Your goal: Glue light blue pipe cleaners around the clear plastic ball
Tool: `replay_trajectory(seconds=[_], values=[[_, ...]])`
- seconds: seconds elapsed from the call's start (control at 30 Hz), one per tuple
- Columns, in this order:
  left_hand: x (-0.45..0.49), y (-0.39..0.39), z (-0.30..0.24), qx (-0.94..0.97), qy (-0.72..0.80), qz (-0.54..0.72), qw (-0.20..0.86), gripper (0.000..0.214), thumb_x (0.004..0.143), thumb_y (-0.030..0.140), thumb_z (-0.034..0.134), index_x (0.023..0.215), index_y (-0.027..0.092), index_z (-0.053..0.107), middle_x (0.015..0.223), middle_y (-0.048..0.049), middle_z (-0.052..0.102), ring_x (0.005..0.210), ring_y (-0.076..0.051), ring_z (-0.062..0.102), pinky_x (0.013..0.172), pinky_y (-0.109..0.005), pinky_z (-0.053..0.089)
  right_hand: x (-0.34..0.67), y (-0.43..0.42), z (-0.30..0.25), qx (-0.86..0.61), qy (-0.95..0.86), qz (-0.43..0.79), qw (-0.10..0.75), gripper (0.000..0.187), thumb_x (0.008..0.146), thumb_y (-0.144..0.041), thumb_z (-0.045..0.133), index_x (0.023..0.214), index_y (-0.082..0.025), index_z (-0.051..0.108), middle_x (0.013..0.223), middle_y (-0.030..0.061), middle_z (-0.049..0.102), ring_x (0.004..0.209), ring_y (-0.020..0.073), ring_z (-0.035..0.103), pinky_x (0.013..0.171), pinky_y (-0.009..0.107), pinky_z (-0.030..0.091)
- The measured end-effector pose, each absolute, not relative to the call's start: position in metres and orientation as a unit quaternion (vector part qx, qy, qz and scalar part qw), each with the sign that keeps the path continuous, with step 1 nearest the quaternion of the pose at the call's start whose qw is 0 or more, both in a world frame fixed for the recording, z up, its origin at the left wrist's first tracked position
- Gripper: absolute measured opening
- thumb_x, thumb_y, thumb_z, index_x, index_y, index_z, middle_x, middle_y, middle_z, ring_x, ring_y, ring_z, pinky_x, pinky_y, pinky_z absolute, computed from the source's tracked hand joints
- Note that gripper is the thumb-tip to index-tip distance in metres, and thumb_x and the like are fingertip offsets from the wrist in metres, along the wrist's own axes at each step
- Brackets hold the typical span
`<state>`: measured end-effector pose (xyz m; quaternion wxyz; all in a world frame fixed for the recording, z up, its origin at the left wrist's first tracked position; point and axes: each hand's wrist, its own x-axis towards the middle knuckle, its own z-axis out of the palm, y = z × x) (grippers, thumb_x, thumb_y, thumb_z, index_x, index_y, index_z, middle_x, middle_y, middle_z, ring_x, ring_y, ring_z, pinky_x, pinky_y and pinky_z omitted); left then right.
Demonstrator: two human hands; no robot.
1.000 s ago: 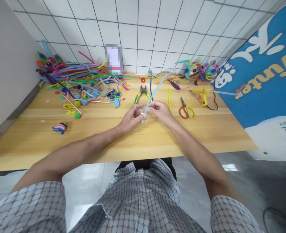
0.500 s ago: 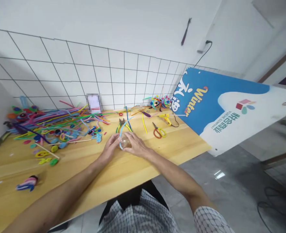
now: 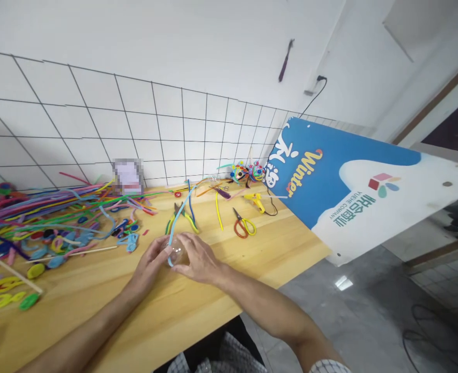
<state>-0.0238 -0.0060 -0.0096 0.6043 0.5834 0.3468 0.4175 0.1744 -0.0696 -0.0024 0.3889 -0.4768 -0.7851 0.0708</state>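
Note:
Between my hands, low over the wooden table, is a clear plastic ball (image 3: 177, 249). A light blue pipe cleaner (image 3: 177, 215) lies against its left side, and its free end curves up and away to the right. My left hand (image 3: 151, 261) has its thumb pressing the pipe cleaner to the ball. My right hand (image 3: 200, 259) curls round the ball's right side, thumb near the bottom. Just beyond the hands lie pliers (image 3: 179, 213) with green and yellow handles. Scissors (image 3: 244, 224) with orange and yellow handles rest to the right.
Pipe cleaners (image 3: 58, 197), buttons and sticks are heaped at the left. A yellow glue gun (image 3: 257, 202) with a cord lies at the right, and two decorated balls (image 3: 248, 172) stand by the tiled wall. A large printed board (image 3: 353, 186) leans at the table's right end.
The camera view has turned, so the scene sits further left and lower. Both hands keep the same hold on the ball and the light blue pipe cleaner.

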Motion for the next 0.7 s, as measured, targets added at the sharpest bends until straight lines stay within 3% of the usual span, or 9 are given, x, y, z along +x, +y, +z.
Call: replay_trajectory(seconds=[0.3,0.4,0.47,0.57,0.63,0.7], values=[[-0.019,-0.01,-0.002,0.614,0.361,0.419,0.563,0.073,0.084,0.077,0.082,0.129,0.021,0.07,0.13,-0.013,0.08,0.129,-0.037,0.072,0.111,-0.049,0.059,0.171,-0.068,-0.008,-0.488,-0.766,0.09,0.407,0.086,0.087,-0.043,0.087,0.16,-0.017,0.05,0.156,0.0216,0.066,0.15,0.0339,0.062,0.128,0.05,0.051],[-0.014,-0.018,0.007,0.656,0.356,0.436,0.502,0.066,0.089,0.074,0.076,0.126,0.02,0.07,0.124,-0.0131,0.081,0.116,-0.035,0.076,0.103,-0.049,0.063,0.179,-0.07,0.003,-0.482,-0.727,0.2,0.446,0.084,0.08,-0.047,0.091,0.152,-0.017,0.06,0.157,0.0212,0.067,0.15,0.0349,0.062,0.129,0.051,0.049],[-0.012,-0.023,0.01,0.689,0.35,0.43,0.467,0.062,0.092,0.07,0.074,0.128,0.02,0.068,0.12,-0.0123,0.08,0.11,-0.032,0.077,0.1,-0.049,0.064,0.186,-0.07,0.011,-0.486,-0.643,0.33,0.492,0.077,0.075,-0.055,0.092,0.14,-0.021,0.069,0.147,0.0164,0.074,0.139,0.0332,0.07,0.123,0.051,0.053],[-0.011,-0.026,0.008,0.701,0.368,0.412,0.452,0.065,0.086,0.06,0.083,0.136,0.022,0.068,0.131,-0.0118,0.077,0.116,-0.031,0.075,0.105,-0.048,0.062,0.196,-0.064,0.016,-0.479,-0.556,0.448,0.511,0.058,0.089,-0.069,0.077,0.126,-0.024,0.075,0.132,0.0098,0.082,0.127,0.0281,0.075,0.117,0.047,0.057],[-0.013,-0.026,0.004,0.716,0.366,0.411,0.43,0.063,0.084,0.054,0.088,0.136,0.024,0.07,0.138,-0.0114,0.075,0.126,-0.03,0.071,0.115,-0.047,0.057,0.199,-0.061,0.017,-0.469,-0.522,0.479,0.528,0.057,0.085,-0.069,0.084,0.121,-0.025,0.077,0.126,0.0072,0.083,0.124,0.0264,0.076,0.115,0.043,0.058],[-0.015,-0.026,0.001,0.786,0.297,0.421,0.343,0.056,0.094,0.051,0.082,0.139,0.022,0.068,0.14,-0.0144,0.075,0.133,-0.032,0.069,0.119,-0.05,0.054,0.2,-0.062,0.018,-0.462,-0.5,0.499,0.536,0.059,0.078,-0.068,0.092,0.117,-0.026,0.079,0.122,0.006,0.084,0.118,0.0248,0.077,0.11,0.041,0.061]])
